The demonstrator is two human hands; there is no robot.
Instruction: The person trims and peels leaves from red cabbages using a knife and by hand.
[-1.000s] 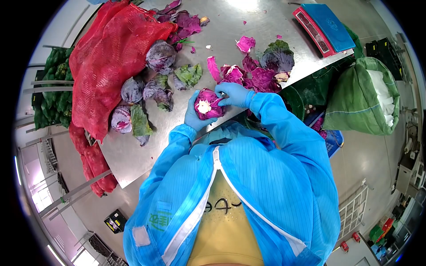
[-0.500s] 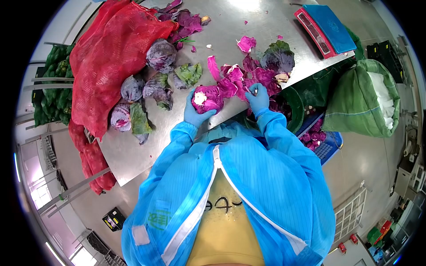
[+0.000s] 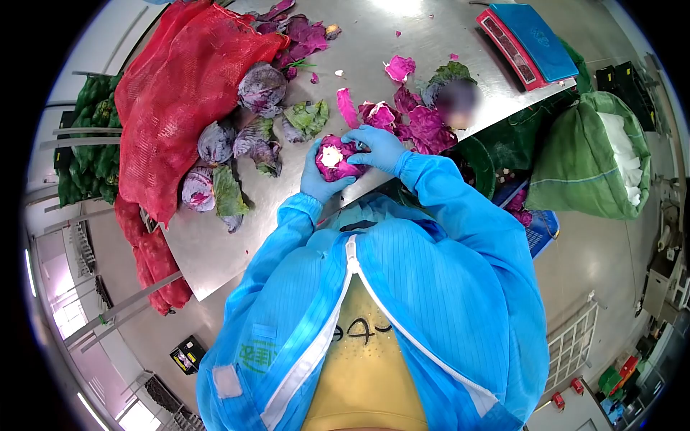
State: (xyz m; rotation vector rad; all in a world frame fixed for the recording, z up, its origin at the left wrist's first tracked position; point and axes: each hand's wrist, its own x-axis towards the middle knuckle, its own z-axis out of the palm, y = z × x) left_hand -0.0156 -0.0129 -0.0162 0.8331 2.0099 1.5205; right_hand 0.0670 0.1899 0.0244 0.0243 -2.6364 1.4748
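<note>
A trimmed red cabbage (image 3: 332,172), its pale cut stem facing up, sits at the table's front edge. My left hand (image 3: 316,179), in a blue glove, is wrapped round its left and lower side. From the right, my right hand (image 3: 382,149), also gloved, reaches over the cabbage with bent fingers on its upper right edge. Whether something small is tucked in those right fingers I cannot make out. Loose purple leaves (image 3: 430,131) lie just beyond my right hand, and one narrow leaf strip (image 3: 346,108) lies above the cabbage.
Untrimmed cabbages (image 3: 261,90) lie at the left beside a big red mesh sack (image 3: 183,93). A red and blue scale (image 3: 528,47) stands at the far right. Below the right table edge are a green tub (image 3: 480,167), a blue crate (image 3: 543,231) and a green woven sack (image 3: 586,161).
My right hand has moved left from the loose leaves onto the cabbage. Some leaves beside the cabbage have shifted or are now covered. My left hand still holds the cabbage.
</note>
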